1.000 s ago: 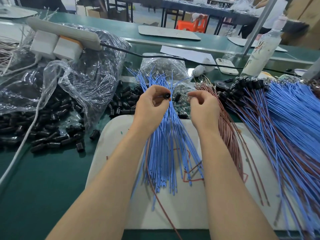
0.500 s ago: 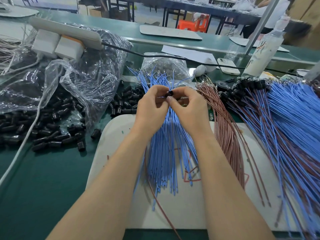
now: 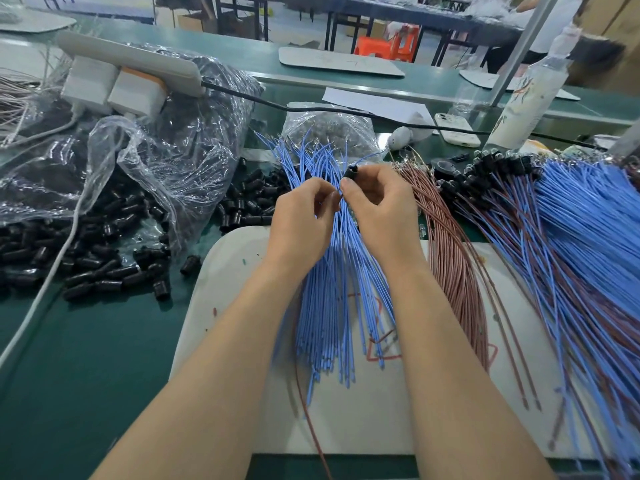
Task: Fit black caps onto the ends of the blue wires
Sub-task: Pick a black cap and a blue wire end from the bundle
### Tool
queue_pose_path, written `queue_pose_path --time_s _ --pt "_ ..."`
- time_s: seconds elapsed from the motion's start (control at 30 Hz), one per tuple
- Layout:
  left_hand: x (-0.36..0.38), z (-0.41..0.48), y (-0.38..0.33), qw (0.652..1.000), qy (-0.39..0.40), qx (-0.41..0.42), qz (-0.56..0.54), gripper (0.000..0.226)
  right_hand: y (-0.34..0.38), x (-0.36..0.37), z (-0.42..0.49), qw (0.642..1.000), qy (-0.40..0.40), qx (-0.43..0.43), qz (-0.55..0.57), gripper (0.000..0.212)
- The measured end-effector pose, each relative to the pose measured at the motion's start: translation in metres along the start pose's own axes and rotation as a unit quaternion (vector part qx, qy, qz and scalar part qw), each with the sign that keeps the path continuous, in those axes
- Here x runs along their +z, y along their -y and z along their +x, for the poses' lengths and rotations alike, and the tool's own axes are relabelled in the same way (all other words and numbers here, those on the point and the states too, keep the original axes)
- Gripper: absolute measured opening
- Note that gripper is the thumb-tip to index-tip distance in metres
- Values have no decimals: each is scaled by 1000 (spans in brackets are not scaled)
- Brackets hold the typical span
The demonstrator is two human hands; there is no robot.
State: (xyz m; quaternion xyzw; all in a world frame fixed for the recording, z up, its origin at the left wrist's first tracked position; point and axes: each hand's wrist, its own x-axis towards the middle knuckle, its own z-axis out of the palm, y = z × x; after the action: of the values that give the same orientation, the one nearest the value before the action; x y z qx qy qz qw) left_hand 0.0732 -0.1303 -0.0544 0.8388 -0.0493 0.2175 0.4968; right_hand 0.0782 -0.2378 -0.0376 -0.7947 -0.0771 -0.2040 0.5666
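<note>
**A:** Where are the blue wires against the hands?

**B:** On the green worktop lies a white mat, and the blue wires lie on it as a loose bundle. Both hands hover over its far half. The left hand and right hand are close together, fingertips almost touching. The right thumb and forefinger are clamped on a black cap just above the bundle's far ends. The left fingers are curled in, thumb against forefinger. I cannot tell if a strand sits between them.

**A:** Which way do things point?

**B:** The bundle's long axis runs from the person's near side away towards the far side, and its far ends fan out. The cap points roughly the same way, tipped a little to the right, with its far end clear of the fingertips.

**A:** And round about?

**B:** To the right is a big heap of mixed wires with black caps on their far ends. To the left is a crumpled clear bag, with loose caps spilling from it towards the mat. Brown wires lie just beside the right wrist. Beyond the fingertips sits a small bag of parts, and the fanned wire ends partly hide it. A power strip rests on the big bag. A bottle and a phone stand far right.
</note>
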Motion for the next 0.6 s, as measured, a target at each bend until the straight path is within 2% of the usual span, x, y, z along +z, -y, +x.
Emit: queue_pose_path --time_s 0.6 --pt "2 0 1 1000 1 -17 17 16 -2 0 -1 998 24 20 -55 13"
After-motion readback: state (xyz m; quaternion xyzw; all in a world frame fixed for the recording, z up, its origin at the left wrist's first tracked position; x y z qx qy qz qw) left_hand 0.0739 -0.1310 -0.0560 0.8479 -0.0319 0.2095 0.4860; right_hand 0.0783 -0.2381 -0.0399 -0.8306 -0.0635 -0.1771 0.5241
